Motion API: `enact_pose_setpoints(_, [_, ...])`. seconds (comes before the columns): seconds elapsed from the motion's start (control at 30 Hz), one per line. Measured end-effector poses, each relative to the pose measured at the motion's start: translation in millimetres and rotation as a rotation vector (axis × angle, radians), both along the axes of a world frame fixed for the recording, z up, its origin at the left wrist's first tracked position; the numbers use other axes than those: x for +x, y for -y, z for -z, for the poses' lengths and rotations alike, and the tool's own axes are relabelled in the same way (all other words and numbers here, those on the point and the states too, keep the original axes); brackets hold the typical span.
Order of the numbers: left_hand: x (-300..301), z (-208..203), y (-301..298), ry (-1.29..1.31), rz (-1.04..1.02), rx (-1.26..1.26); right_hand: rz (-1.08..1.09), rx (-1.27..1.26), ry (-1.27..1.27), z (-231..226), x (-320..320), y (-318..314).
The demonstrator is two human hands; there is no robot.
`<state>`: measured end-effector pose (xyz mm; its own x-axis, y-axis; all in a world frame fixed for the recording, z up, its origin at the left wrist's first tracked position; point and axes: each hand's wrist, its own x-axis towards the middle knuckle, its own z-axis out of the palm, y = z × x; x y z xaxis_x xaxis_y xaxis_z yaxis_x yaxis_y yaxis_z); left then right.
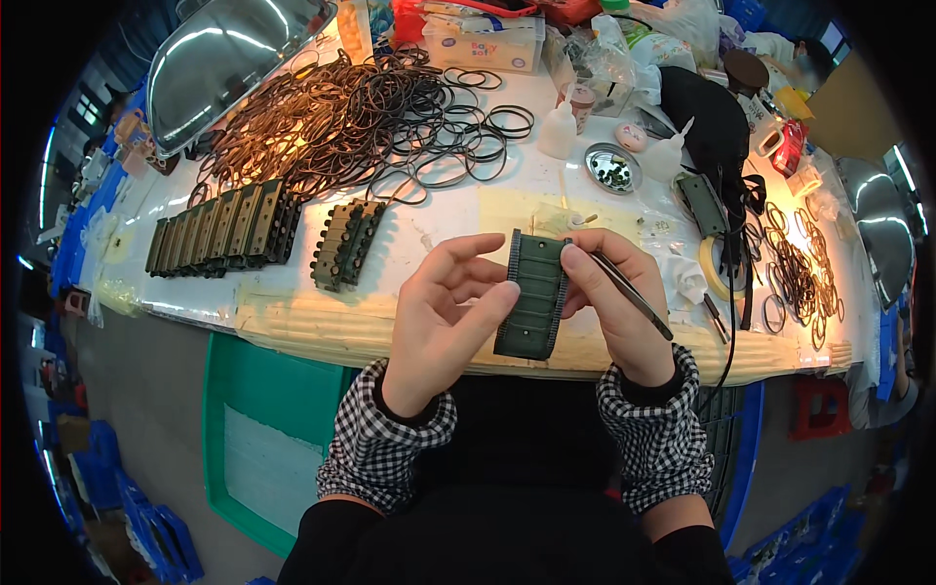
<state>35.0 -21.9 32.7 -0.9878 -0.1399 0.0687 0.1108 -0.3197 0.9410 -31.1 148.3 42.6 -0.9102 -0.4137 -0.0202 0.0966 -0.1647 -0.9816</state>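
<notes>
A dark green ribbed plastic part (531,302), a rectangular block with fine-toothed strips down its long sides, is held upright above the table's near edge. My left hand (439,312) grips its left side, thumb on the front edge and fingers curled behind. On the opposite side my right hand (624,292) pinches the upper right edge with its thumb. Dark tweezers (639,301) also lie in my right hand, slanting down across the palm toward the wrist. Some right fingertips are hidden behind the part.
Dark rubber rings (302,127) lie heaped at the far left. Similar green parts stand in a long row (219,229) and a short stack (346,244). Beyond my hands are a metal dish (639,180) of small green pieces and a squeeze bottle (558,132). A green bin (219,439) sits below.
</notes>
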Motion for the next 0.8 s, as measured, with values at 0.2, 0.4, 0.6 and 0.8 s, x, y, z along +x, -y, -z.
enact_pose_setpoints(0.2, [1, 15, -7, -0.149, -0.223, -0.620, 0.071, 0.039, -0.169, 3, 3, 1])
enact_pose_setpoints(0.4, [3, 15, -8, -0.151, -0.296, -0.591, 0.100, 0.039, -0.201, 3, 6, 2])
enact_pose_setpoints(0.6, [1, 15, -8, -0.138, -0.273, -0.471, 0.128, 0.031, -0.270, 3, 8, 3])
enact_pose_setpoints(0.8, [-2, 20, -1, -0.055, -0.159, -0.465, 0.154, 0.079, -0.292, 5, 9, 3])
